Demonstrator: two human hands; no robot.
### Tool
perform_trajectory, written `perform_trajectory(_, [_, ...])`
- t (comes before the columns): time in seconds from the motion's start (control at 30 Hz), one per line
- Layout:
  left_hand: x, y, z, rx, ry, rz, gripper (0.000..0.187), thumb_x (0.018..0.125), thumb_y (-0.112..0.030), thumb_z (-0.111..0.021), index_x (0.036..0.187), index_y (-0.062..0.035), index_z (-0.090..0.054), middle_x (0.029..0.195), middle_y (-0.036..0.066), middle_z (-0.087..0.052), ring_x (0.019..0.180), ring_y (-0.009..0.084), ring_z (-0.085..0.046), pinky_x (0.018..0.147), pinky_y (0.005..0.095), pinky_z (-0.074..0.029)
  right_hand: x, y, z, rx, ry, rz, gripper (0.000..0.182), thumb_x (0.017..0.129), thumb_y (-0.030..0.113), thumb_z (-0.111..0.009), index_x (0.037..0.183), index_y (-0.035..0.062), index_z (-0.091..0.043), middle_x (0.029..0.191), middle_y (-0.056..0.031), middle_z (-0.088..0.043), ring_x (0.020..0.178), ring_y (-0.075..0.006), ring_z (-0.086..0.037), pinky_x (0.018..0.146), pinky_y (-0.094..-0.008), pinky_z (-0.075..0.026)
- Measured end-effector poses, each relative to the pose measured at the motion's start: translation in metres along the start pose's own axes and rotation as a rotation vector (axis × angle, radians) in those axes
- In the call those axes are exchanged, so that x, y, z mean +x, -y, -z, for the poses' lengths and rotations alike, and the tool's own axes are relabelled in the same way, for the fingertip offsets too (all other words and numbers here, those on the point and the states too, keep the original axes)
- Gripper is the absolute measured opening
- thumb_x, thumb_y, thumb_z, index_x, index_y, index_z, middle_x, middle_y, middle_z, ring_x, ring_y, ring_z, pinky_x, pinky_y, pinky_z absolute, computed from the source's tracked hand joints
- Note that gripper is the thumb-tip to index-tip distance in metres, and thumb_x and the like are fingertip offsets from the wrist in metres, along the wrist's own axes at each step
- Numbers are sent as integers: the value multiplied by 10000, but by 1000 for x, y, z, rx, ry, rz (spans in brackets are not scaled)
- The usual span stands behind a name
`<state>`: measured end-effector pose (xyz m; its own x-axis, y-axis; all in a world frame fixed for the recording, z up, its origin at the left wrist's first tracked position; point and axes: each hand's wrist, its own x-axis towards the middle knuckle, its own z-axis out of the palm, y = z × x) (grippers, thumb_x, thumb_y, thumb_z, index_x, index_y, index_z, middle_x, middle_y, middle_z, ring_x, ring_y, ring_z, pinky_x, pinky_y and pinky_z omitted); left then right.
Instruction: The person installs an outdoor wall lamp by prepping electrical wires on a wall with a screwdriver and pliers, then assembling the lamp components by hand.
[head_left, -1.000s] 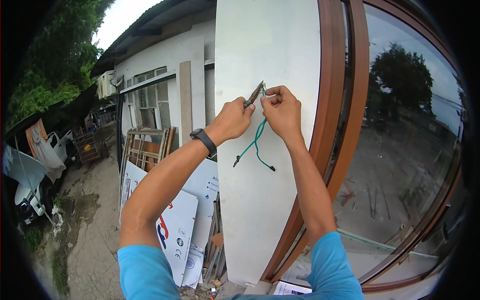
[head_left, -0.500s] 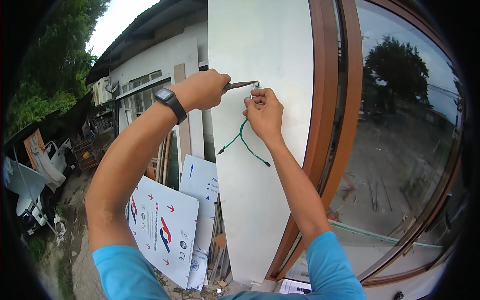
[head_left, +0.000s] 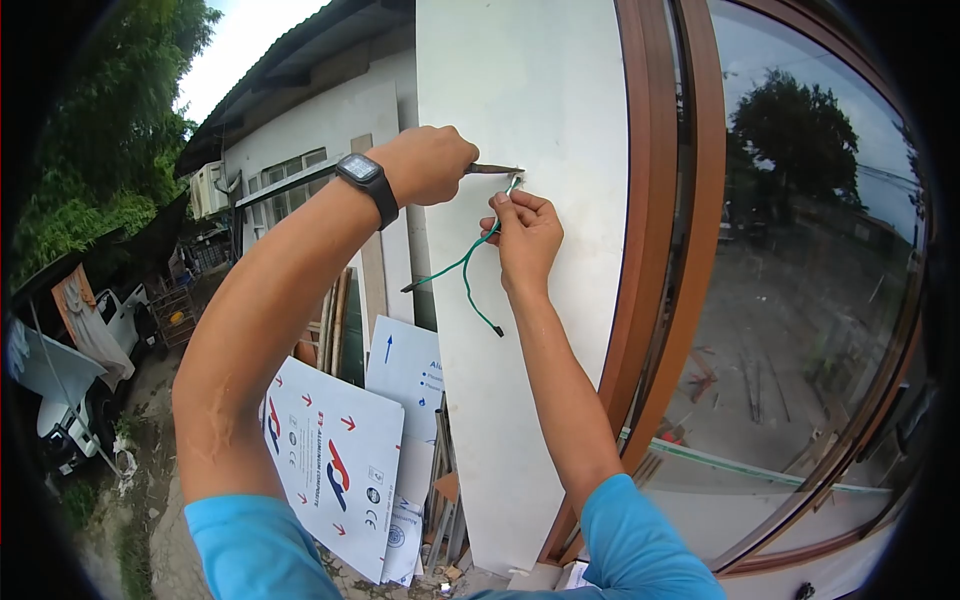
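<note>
My left hand [head_left: 428, 163], with a black watch on the wrist, grips a pair of thin pliers [head_left: 495, 169] held level, their tip at the top of a green wire [head_left: 466, 268] on a white upright panel [head_left: 530, 90]. My right hand [head_left: 526, 232] pinches the green wire just below the pliers' tip. Two loose ends of the wire hang down and to the left from my right hand.
A curved brown wooden window frame [head_left: 690, 200] with reflective glass [head_left: 820, 260] stands right of the panel. White printed boards [head_left: 335, 470] and wooden strips lean against the wall at lower left. A white building [head_left: 300, 130], trees and a vehicle [head_left: 70, 400] lie to the left.
My left hand rose above the right and turned the pliers from tilted to level. My right hand dropped slightly, and the wire's loose ends swung left.
</note>
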<state>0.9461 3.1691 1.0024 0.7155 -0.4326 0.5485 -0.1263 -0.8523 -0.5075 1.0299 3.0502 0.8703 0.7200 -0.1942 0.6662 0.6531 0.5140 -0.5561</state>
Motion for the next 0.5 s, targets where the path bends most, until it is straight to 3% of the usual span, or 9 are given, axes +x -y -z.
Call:
perform_trajectory(0.17, [7, 0, -1, 70, 18, -28, 221, 901, -15, -601, 1097, -1, -702, 928, 203, -738, 859, 383, -721, 747, 474, -569, 1, 1, 4, -55, -12, 36, 201, 968, 112, -702, 1057, -32, -593, 866, -117, -734, 662, -141, -705, 547, -253, -536])
perform_trajectory(0.27, [15, 5, 7, 110, 126, -47, 233, 908, -30, -591, 1127, -13, -670, 1016, 201, -722, 954, 383, -716, 818, 473, -570, 4, -6, 2, -113, 32, 75, 227, 963, 125, -722, 1067, -29, -592, 861, -103, -736, 670, -130, -702, 551, -244, -530])
perform_trajectory(0.37, [18, 30, -12, -9, 47, -180, 201, 969, -97, -591, 1150, -13, -612, 1000, 203, -719, 942, 398, -711, 804, 493, -556, 2, -10, 3, -137, 39, 77, 240, 959, 125, -731, 1073, -27, -584, 861, -92, -735, 681, -125, -702, 556, -237, -523])
perform_trajectory(0.5, [23, 34, -24, -73, 26, -117, 170, 1014, -155, -594, 1080, -8, -541, 945, 191, -710, 924, 404, -688, 804, 499, -523, 4, -12, 3, -115, 44, 63, 238, 962, 118, -725, 1081, -21, -573, 851, -86, -730, 683, -129, -704, 563, -232, -518])
